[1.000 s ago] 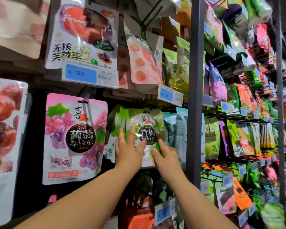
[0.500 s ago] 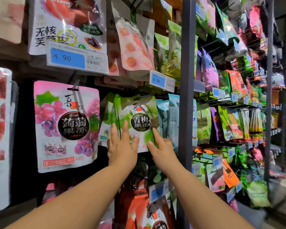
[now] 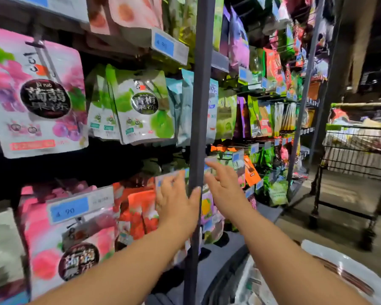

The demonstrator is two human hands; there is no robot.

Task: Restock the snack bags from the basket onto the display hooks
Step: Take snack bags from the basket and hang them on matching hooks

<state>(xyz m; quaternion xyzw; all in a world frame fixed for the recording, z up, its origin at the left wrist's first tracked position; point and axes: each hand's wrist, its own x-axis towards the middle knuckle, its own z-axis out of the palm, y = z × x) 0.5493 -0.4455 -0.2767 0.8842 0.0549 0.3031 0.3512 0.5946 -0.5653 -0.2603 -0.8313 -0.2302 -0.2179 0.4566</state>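
Observation:
Green jelly bags (image 3: 141,106) hang on a display hook, a purple grape bag (image 3: 37,95) to their left. Both my hands are below them, empty, with fingers loosely spread. My left hand (image 3: 176,201) is in front of a red snack bag (image 3: 141,210) and a blue price tag; its thumb lies against the grey upright post (image 3: 199,106). My right hand (image 3: 224,186) is just right of the post, in the air before the lower hooks. The white basket's rim (image 3: 339,265) shows at the bottom right with bags inside.
A pink peach bag (image 3: 73,245) with a blue price tag hangs at lower left. Rows of hooks with many snack bags run back on the right. A wire shopping cart (image 3: 359,155) stands in the aisle at right.
Both hands have come off the green bag and dropped down to the lower row. The view has swung down and right, showing the aisle, cart and basket.

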